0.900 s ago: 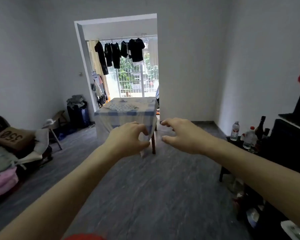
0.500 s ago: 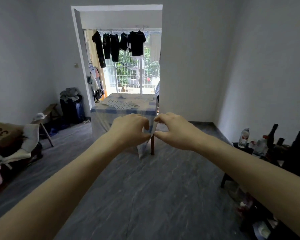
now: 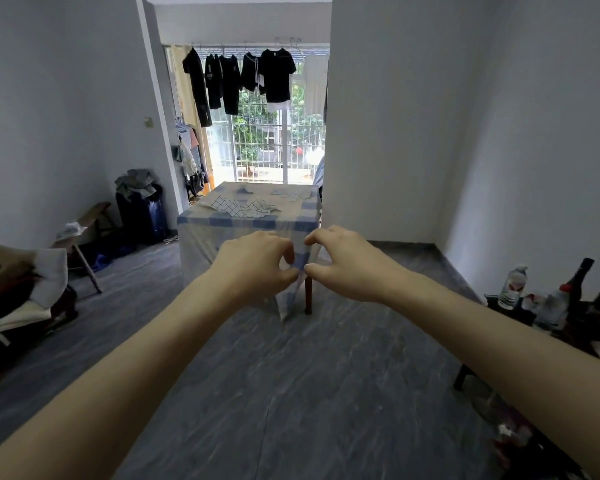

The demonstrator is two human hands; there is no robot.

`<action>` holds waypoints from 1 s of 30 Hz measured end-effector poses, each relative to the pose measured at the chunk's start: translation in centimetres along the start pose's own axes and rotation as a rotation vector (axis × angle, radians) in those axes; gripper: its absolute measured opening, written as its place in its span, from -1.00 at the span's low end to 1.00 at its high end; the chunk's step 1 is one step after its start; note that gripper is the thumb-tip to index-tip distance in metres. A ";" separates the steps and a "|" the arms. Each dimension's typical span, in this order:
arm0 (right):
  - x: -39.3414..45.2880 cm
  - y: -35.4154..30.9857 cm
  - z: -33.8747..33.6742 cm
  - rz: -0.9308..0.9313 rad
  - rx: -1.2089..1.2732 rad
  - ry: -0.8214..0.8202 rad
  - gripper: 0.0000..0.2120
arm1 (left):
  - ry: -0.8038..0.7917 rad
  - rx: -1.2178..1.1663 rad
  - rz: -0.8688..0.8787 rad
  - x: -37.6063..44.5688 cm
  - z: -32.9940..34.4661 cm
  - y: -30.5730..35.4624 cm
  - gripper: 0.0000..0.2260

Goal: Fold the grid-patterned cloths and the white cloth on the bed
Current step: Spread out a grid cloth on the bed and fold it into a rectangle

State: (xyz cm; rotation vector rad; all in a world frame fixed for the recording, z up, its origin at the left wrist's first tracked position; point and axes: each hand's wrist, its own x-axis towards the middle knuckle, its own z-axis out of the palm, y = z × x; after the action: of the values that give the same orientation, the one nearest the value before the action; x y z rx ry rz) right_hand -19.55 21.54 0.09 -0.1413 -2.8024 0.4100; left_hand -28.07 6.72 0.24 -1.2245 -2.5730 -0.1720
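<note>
White walls (image 3: 413,116), grey floor (image 3: 291,393), seemingly daylit.

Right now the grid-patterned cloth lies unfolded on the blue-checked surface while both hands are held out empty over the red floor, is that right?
Not quite: the head view shows a grey floor, not red. The grid-patterned cloth lies unfolded on the blue-checked surface, and the left hand and right hand hold nothing.
</note>
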 end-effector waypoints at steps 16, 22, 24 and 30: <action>18.3 20.8 -1.8 -0.049 0.051 -0.048 -0.53 | -0.027 0.067 -0.103 24.8 7.1 2.4 -0.73; 24.8 27.6 -3.6 -0.094 0.078 -0.092 -0.54 | 0.000 0.082 -0.164 33.6 7.8 2.8 -0.74; 26.7 28.7 -3.9 -0.104 0.108 -0.086 -0.54 | -0.014 0.100 -0.179 35.6 8.1 2.5 -0.74; 31.4 29.9 -2.3 -0.142 0.124 -0.109 -0.51 | -0.019 0.095 -0.207 39.8 9.3 0.2 -0.74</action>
State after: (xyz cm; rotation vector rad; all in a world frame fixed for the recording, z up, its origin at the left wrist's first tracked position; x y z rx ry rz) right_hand -46.99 55.10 2.30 0.1091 -2.8594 0.5704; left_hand -53.63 38.42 3.56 -0.9305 -2.6874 -0.0793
